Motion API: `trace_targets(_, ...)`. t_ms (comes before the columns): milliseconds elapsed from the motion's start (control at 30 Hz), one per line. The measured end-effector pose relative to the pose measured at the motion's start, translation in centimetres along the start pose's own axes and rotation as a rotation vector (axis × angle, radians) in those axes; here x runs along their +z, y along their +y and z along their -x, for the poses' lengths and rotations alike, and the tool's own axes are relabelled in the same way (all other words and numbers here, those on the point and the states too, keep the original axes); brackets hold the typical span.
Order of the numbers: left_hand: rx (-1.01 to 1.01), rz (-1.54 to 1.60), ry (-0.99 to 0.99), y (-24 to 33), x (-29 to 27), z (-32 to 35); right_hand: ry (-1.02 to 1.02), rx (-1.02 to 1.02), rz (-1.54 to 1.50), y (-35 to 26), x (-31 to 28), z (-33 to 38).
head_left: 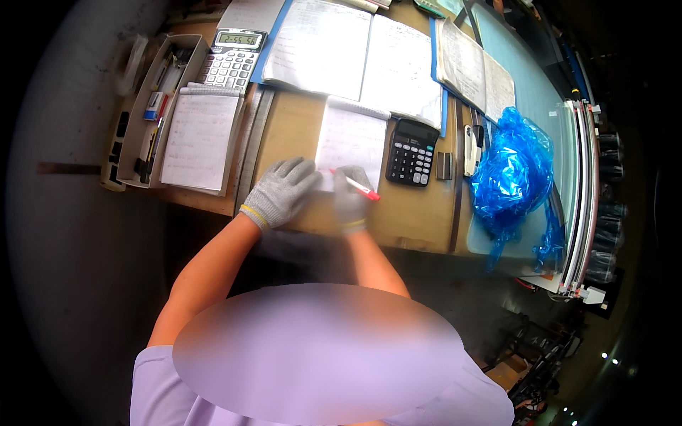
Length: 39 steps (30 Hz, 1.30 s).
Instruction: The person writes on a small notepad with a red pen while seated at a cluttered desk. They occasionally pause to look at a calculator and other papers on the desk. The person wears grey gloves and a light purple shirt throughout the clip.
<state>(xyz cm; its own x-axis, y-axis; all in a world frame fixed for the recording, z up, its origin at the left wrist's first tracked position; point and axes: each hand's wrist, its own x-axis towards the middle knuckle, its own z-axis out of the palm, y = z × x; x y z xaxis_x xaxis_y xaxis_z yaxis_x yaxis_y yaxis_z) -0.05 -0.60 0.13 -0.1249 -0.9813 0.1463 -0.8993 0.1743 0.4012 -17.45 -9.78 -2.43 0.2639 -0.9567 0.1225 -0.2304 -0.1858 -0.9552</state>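
A small top-bound notepad (pixel 350 138) with handwriting lies on the desk in front of me. My right hand (pixel 351 195), in a grey knit glove, is closed around a red-and-white pen (pixel 368 192) over the lower part of the page. My left hand (pixel 284 190), gloved the same way, lies flat with its fingers stretched out, their tips by the pad's lower left edge. Just right of the pad sits a black calculator (pixel 413 153). Above the pad lies a large open book of written sheets (pixel 316 50) on a blue folder.
On the left stand a tray (pixel 132 150) of pens, a silver calculator (pixel 229 65) and another notepad (pixel 201 138). To the right are a small dark block (pixel 444 166), a stapler (pixel 469 150), a crumpled blue plastic bag (pixel 513 170) and a worn open notebook (pixel 465 64).
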Motion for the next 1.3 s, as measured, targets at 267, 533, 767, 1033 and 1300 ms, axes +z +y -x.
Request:
trace_targets(267,0.009,-0.025,0.017,0.2,-0.2,-0.3,0.046,-0.011,-0.033,0.1,0.1,0.3)
trace_targets(533,0.012,0.009,0.033,0.7,-0.3,-0.3,0.044,-0.104,0.055,0.6,0.3,0.1)
trace_targets(767,0.018,-0.019,0.027,0.8,-0.6,-0.8,0.046,-0.114,0.036,1.4,0.3,0.2)
trace_targets(1033,0.018,-0.021,0.043,1.1,-1.0,-0.6,0.046,-0.144,0.069,0.7,0.3,0.1)
trace_targets(1300,0.008,-0.024,0.033,1.3,-1.3,-1.2,0.18,0.197,-0.368,-0.7,-5.6,-10.4)
